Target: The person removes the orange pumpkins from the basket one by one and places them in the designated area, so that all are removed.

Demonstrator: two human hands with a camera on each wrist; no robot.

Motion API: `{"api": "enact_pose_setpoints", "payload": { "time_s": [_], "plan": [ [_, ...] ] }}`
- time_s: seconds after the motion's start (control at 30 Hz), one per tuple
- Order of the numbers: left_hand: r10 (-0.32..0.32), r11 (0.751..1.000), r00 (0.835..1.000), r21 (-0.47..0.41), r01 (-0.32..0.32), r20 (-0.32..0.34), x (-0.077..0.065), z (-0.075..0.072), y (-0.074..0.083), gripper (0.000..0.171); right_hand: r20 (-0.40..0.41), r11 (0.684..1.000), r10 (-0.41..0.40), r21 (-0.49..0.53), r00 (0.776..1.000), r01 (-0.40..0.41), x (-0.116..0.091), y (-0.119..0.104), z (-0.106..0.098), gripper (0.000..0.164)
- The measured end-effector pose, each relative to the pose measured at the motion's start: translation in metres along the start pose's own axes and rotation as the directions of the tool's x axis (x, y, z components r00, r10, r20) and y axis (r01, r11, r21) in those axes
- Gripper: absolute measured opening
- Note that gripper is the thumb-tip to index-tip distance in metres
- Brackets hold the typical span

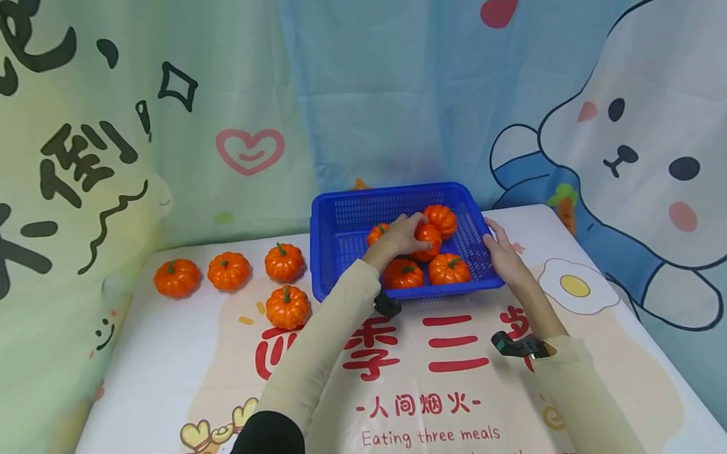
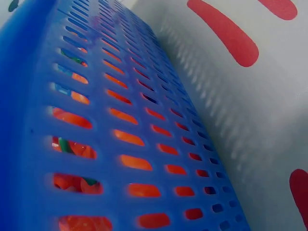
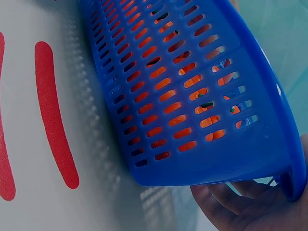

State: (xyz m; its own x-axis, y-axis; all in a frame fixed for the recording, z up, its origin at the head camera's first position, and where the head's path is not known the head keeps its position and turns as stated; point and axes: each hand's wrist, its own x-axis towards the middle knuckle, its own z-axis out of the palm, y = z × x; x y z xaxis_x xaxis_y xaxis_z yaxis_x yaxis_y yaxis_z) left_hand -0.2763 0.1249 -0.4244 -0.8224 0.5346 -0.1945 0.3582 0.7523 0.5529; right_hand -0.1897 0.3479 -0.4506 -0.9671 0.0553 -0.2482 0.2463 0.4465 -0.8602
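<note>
Inside a blue plastic basket, my left hand has its fingers and thumb around a small orange pumpkin. Several more pumpkins lie around it in the basket, among them one with a green stem near the front wall. My right hand grips the basket's right end at the rim. Its fingers curl against the outside of the basket in the right wrist view. The left wrist view shows the slotted basket wall with orange behind it; the left hand is hidden there.
Left of the basket, several orange pumpkins rest on the printed tablecloth, the nearest pumpkin close to my left forearm. A printed curtain hangs right behind the basket. Cameras are strapped to both wrists.
</note>
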Motion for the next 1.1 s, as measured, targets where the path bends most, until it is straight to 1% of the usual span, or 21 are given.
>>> {"api": "enact_pose_setpoints", "payload": {
  "time_s": [0.27, 0.47, 0.57, 0.67, 0.77, 0.83, 0.97, 1.1],
  "plan": [
    [-0.017, 1.000, 1.000, 0.002, 0.017, -0.003, -0.0002, -0.0030, 0.0034, 0.056, -0.004, 1.000, -0.007, -0.001, 1.000, 0.007, -0.0020, -0.0037, -0.0002, 0.058],
    [-0.025, 1.000, 0.999, 0.008, 0.025, -0.021, -0.0015, -0.0035, 0.0045, 0.055, -0.008, 1.000, -0.007, -0.003, 1.000, 0.007, -0.0023, -0.0032, 0.0006, 0.059],
    [-0.043, 0.999, 0.999, 0.004, 0.043, -0.031, -0.0029, -0.0028, 0.0044, 0.056, -0.013, 1.000, -0.002, -0.005, 1.000, 0.002, -0.0020, -0.0022, 0.0013, 0.059],
    [-0.074, 0.997, 0.997, 0.021, 0.075, -0.035, -0.0037, -0.0010, 0.0039, 0.061, -0.014, 1.000, 0.001, -0.004, 1.000, -0.001, -0.0014, -0.0006, 0.0018, 0.059],
    [-0.112, 0.992, 0.993, 0.048, 0.113, -0.021, -0.0037, 0.0007, 0.0042, 0.069, -0.011, 1.000, 0.002, -0.004, 1.000, -0.002, -0.0016, 0.0006, 0.0021, 0.059],
    [-0.125, 0.990, 0.992, 0.066, 0.125, -0.008, -0.0035, 0.0014, 0.0050, 0.072, -0.012, 1.000, 0.005, -0.004, 1.000, -0.005, -0.0019, 0.0012, 0.0019, 0.059],
    [-0.113, 0.991, 0.994, 0.076, 0.113, 0.008, -0.0039, 0.0007, 0.0049, 0.070, -0.014, 1.000, 0.004, 0.002, 1.000, -0.004, -0.0021, 0.0013, 0.0014, 0.059],
    [-0.090, 0.995, 0.996, 0.034, 0.090, 0.005, -0.0063, -0.0033, 0.0013, 0.067, -0.010, 1.000, -0.001, 0.007, 1.000, 0.001, -0.0009, -0.0003, 0.0014, 0.059]
  ]
}}
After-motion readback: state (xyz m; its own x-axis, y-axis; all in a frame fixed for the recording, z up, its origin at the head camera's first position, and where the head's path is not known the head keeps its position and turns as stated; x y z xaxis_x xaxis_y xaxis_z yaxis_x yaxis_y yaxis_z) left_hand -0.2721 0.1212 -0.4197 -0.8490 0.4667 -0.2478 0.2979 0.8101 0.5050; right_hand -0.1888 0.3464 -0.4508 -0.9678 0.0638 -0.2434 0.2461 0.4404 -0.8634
